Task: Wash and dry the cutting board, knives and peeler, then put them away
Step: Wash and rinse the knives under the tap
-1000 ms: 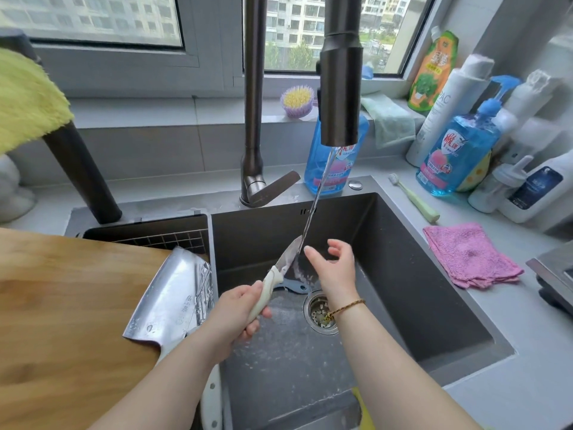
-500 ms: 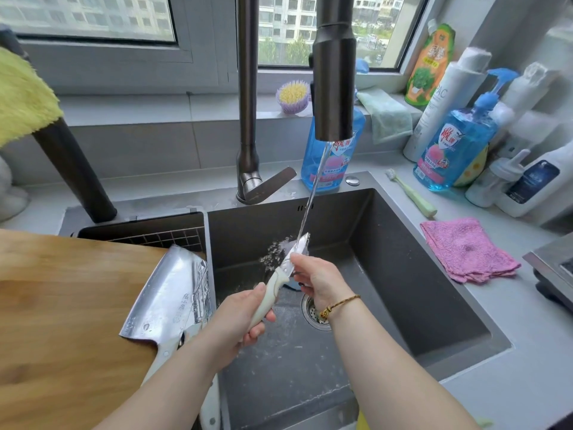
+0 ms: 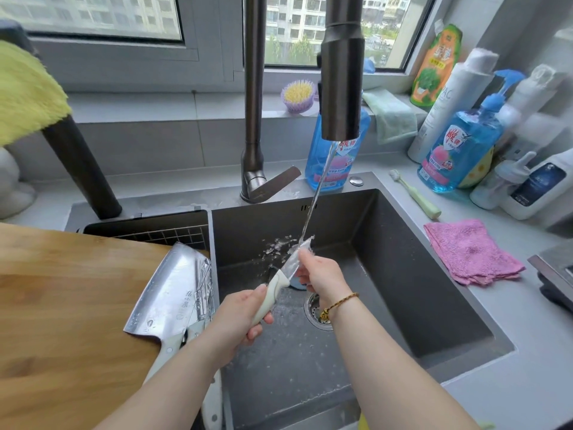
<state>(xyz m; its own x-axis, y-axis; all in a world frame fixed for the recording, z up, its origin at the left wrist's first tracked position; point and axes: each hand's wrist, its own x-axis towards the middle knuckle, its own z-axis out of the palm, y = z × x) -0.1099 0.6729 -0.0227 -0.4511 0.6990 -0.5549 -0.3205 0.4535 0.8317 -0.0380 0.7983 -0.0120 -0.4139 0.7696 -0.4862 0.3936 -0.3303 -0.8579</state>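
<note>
Over the dark sink [image 3: 403, 274] my left hand [image 3: 238, 315] grips the pale handle of a small knife [image 3: 276, 287], blade pointing up and away into the water stream from the faucet head [image 3: 341, 88]. My right hand [image 3: 322, 277] pinches the wet blade near its tip, and water splashes off it. A wide cleaver [image 3: 173, 293] lies across the right edge of the wooden cutting board [image 3: 62, 305] at the left, its pale handle toward me. I see no peeler.
A pink cloth [image 3: 468, 252] lies on the counter right of the sink. Soap bottles [image 3: 459, 150] and a small green brush [image 3: 415, 193] crowd the back right. A yellow cloth [image 3: 24, 91] hangs at far left. The drain [image 3: 316, 308] sits under my right wrist.
My right hand went from hovering open beside the blade to pinching it, and has slid up toward the tip. The knife has stayed under the stream.
</note>
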